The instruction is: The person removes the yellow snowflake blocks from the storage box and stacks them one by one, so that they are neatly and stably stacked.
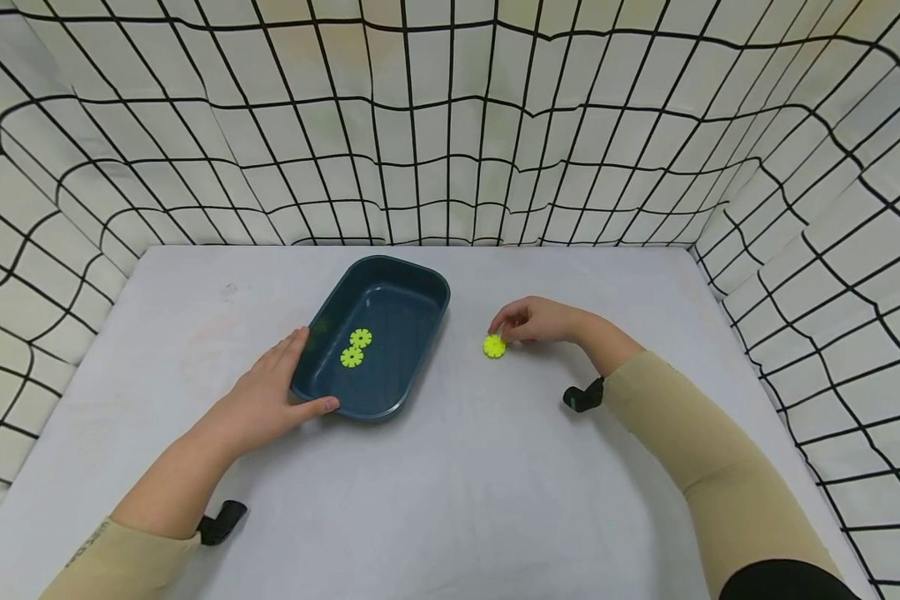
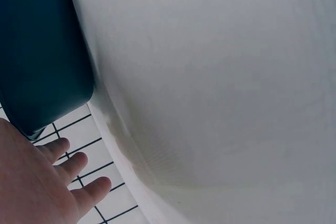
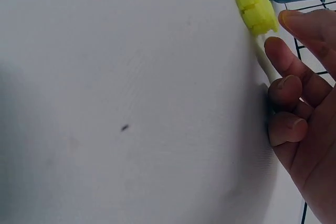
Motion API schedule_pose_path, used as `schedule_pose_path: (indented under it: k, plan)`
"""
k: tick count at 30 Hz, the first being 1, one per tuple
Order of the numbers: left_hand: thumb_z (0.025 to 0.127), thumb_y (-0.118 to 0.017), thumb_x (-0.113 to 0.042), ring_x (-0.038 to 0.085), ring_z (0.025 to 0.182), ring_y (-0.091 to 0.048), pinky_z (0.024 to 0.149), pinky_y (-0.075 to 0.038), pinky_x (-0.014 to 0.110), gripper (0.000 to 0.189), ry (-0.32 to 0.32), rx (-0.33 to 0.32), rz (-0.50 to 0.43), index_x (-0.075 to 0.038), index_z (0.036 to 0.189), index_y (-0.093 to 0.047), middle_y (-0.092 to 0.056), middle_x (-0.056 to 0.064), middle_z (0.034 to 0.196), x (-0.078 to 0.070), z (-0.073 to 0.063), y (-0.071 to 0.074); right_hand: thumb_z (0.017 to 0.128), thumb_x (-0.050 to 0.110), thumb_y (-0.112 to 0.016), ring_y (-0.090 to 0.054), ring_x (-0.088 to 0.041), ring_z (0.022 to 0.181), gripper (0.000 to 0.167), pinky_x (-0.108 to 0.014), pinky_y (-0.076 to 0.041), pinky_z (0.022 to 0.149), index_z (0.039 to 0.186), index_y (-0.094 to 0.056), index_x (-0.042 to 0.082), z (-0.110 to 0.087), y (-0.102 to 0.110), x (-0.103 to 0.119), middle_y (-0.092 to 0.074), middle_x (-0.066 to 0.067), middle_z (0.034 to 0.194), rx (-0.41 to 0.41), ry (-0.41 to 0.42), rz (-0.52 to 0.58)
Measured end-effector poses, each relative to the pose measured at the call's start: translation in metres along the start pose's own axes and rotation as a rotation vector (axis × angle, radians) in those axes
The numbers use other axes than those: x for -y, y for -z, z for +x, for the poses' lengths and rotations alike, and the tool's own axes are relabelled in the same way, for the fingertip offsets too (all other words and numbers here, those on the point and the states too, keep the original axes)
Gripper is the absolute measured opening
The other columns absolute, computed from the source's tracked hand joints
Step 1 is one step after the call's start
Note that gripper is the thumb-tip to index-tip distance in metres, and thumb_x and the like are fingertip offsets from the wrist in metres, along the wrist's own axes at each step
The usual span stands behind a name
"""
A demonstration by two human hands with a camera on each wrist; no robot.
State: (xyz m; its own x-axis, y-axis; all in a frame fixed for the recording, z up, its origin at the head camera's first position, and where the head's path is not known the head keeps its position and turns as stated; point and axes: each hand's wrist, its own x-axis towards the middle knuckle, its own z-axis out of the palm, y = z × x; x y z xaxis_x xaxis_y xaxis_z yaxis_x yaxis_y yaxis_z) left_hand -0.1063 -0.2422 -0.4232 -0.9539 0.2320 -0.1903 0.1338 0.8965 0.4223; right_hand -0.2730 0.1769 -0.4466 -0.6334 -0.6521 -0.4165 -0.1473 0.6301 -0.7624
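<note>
My right hand [image 1: 534, 322] pinches a yellow-green notched plastic disc [image 1: 494, 347] between thumb and index finger, right of the tray. In the right wrist view the disc [image 3: 256, 7] stands up past the line of the table's far edge, at the thumb and index tips; the other fingers are curled. My left hand [image 1: 261, 398] rests with spread fingers against the near left side of a dark blue tray [image 1: 375, 413]. Inside the tray lie two similar discs [image 1: 352, 357], touching each other. The left wrist view shows only the tray's outer wall [image 2: 44, 51] and part of the hand.
A white cloth [image 1: 450, 500] covers the table. Black grid netting [image 1: 450, 125] over pale cloth walls stands behind the table and along both sides. A dark wrist camera [image 1: 583, 396] juts from the right sleeve, another [image 1: 223, 523] from the left.
</note>
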Motion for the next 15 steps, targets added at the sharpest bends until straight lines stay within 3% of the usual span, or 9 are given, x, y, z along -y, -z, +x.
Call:
schedule_pose_path:
  k: [7, 15]
  plan:
    - [0.08, -0.062, -0.075, 0.048, 0.146, -0.014, 0.112, -0.021, 0.068, 0.124, -0.002, -0.004, -0.002, -0.002, 0.158, 0.0, -0.01, 0.026, 0.162, 0.0001, 0.0, -0.0004, 0.091, 0.016, -0.071, -0.053, -0.02, 0.088, 0.034, -0.031, -0.044, 0.077, 0.124, -0.069, 0.02, -0.0042, -0.0034, 0.0005, -0.061, -0.003, 0.093, -0.005, 0.038, -0.079]
    - [0.082, -0.064, -0.071, 0.048, 0.146, -0.015, 0.112, -0.022, 0.068, 0.122, 0.001, -0.003, -0.004, -0.003, 0.159, 0.0, -0.011, 0.026, 0.162, 0.0005, 0.0001, -0.0011, 0.089, 0.019, -0.075, -0.054, -0.018, 0.086, 0.039, -0.03, -0.044, 0.074, 0.127, -0.068, 0.022, -0.0043, -0.009, -0.0001, -0.059, -0.001, 0.089, 0.0, 0.076, -0.138]
